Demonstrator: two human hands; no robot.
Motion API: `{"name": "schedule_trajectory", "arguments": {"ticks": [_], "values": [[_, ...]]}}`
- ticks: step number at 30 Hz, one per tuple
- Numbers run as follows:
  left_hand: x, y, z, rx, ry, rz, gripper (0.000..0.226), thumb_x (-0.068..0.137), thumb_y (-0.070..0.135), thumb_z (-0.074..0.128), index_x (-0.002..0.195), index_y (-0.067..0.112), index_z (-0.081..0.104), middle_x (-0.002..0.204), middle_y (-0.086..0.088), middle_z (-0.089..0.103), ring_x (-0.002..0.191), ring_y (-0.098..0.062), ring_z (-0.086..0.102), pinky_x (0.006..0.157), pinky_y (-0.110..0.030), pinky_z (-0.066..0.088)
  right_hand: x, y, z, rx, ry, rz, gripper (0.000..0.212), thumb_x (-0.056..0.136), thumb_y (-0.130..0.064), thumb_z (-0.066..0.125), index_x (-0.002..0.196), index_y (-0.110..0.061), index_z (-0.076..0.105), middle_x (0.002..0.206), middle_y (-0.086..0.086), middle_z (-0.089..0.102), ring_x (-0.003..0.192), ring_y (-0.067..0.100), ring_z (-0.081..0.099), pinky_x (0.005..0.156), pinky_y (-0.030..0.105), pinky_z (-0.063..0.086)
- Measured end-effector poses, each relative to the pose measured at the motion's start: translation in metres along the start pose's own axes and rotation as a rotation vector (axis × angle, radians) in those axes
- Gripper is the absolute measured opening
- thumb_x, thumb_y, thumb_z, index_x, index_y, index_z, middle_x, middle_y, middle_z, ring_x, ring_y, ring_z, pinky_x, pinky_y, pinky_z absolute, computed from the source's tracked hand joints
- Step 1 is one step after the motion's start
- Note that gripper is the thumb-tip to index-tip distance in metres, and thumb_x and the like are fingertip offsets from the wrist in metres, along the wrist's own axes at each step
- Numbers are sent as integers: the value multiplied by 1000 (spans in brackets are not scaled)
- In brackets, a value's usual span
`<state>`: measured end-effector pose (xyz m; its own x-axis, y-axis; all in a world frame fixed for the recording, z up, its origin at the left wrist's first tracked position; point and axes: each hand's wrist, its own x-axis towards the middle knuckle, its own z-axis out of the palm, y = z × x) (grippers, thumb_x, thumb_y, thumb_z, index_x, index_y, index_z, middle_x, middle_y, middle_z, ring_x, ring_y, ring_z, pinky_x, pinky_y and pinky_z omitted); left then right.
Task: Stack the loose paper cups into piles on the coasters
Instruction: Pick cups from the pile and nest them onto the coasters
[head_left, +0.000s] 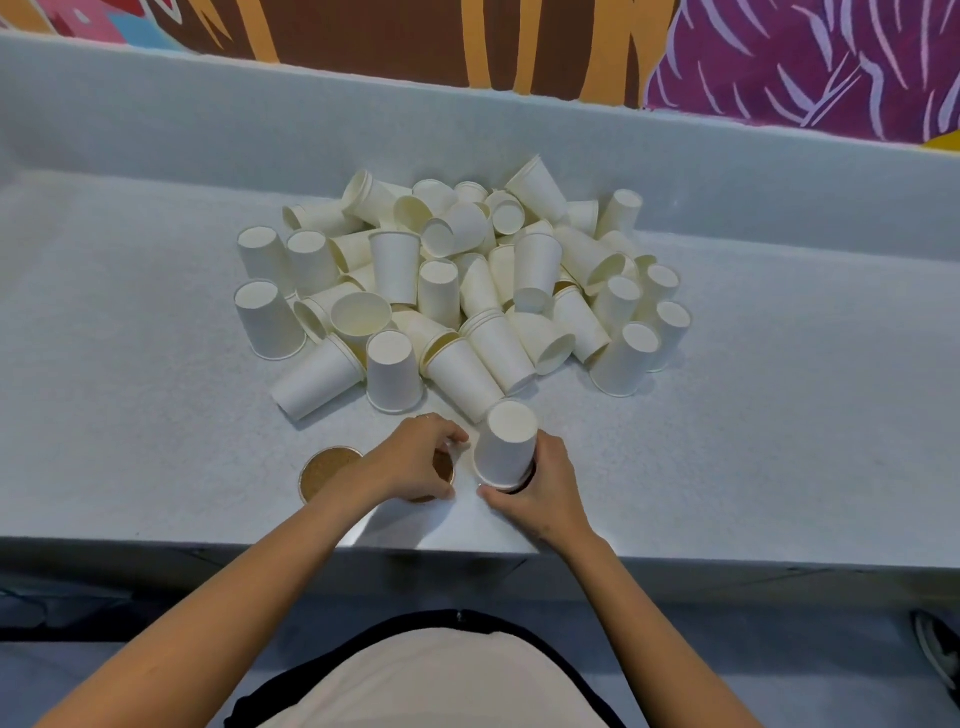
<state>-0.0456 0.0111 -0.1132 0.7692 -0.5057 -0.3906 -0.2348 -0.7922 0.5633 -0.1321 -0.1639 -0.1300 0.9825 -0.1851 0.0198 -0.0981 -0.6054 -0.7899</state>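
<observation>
A heap of loose white paper cups (467, 280) lies mid-table, some upside down, some on their sides. Near the front edge an upside-down cup (506, 447) stands on a dark coaster whose edge shows under its rim. My right hand (545, 491) grips that cup low on its right side. My left hand (415, 460) curls its fingers and thumb round the edge of a second brown coaster (442, 467), which it mostly covers. A third cork coaster (326, 470) lies bare to the left.
The pale grey table (753, 441) has a raised back ledge below a painted wall. Its front edge runs just behind my wrists. A dark shoe (937, 649) shows on the floor at lower right.
</observation>
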Motion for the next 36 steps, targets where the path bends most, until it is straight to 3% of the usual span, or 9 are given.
{"name": "schedule_trajectory", "arguments": {"ticks": [3, 6, 10, 16, 20, 22, 26, 31, 36], "values": [[2, 2, 7, 9, 64, 85, 63, 74, 30, 80, 131, 26, 53, 131, 4, 53, 111, -11, 52, 95, -21, 40, 1, 2, -9, 47, 77, 10, 61, 58, -20, 90, 89, -44, 42, 89, -24, 47, 91, -19, 49, 69, 0, 40], [6, 9, 12, -39, 88, 175, 58, 79, 24, 77, 132, 23, 54, 128, 3, 57, 104, -9, 53, 92, -19, 41, 0, 4, -12, 83, 33, 42, 66, 59, -21, 90, 96, -47, 42, 98, -24, 46, 96, -19, 48, 73, 0, 40], [11, 13, 15, -105, 103, 226, 45, 86, 4, 63, 128, 20, 58, 122, -2, 65, 102, -12, 61, 91, -21, 47, 3, 9, -14, 98, -9, 108, 71, 57, -29, 91, 108, -45, 43, 106, -21, 48, 97, -1, 52, 73, 6, 41], [11, 19, 13, -83, 92, 220, 42, 90, 2, 57, 128, 17, 56, 124, -4, 63, 102, -15, 61, 90, -22, 48, 7, 9, -23, 38, -110, 123, 74, 58, -25, 90, 115, -35, 45, 109, -14, 50, 98, 5, 49, 74, 8, 39], [8, 21, -9, -8, 153, 185, 41, 92, 5, 57, 130, 20, 55, 127, 0, 60, 103, -13, 60, 89, -22, 47, 24, 4, -51, -105, -267, 139, 85, 66, -10, 83, 140, -19, 40, 135, 0, 51, 115, 17, 51, 98, 34, 48], [3, 23, -30, -28, 238, 207, 37, 93, 3, 56, 126, 18, 59, 121, 1, 62, 100, -12, 59, 87, -21, 47, 36, 1, -66, -181, -321, 167, 82, 76, -2, 74, 146, -18, 35, 138, 2, 50, 114, 18, 54, 98, 33, 48], [2, 33, -73, -109, 379, 237, 34, 92, -3, 51, 119, 14, 63, 111, 3, 65, 93, -13, 63, 83, -24, 47, 64, -15, -82, -276, -216, 73, 47, 87, -2, 61, 132, -12, 53, 120, 5, 63, 90, 14, 58, 82, 22, 48], [37, 41, -106, -47, 467, 253, 30, 91, -1, 52, 116, 9, 65, 106, 0, 67, 88, -11, 60, 76, -15, 42, 108, -41, -69, -219, -50, -88, 34, 86, -12, 66, 120, -7, 61, 95, 3, 66, 76, 14, 59, 74, 20, 45], [77, 41, -113, 89, 404, 145, 32, 87, -1, 51, 115, 6, 65, 113, -9, 68, 102, -22, 62, 87, -25, 48, 160, -53, -43, -508, -92, -278, 37, 91, -15, 60, 127, -9, 59, 124, 9, 60, 108, 27, 56, 94, 38, 45]]}}
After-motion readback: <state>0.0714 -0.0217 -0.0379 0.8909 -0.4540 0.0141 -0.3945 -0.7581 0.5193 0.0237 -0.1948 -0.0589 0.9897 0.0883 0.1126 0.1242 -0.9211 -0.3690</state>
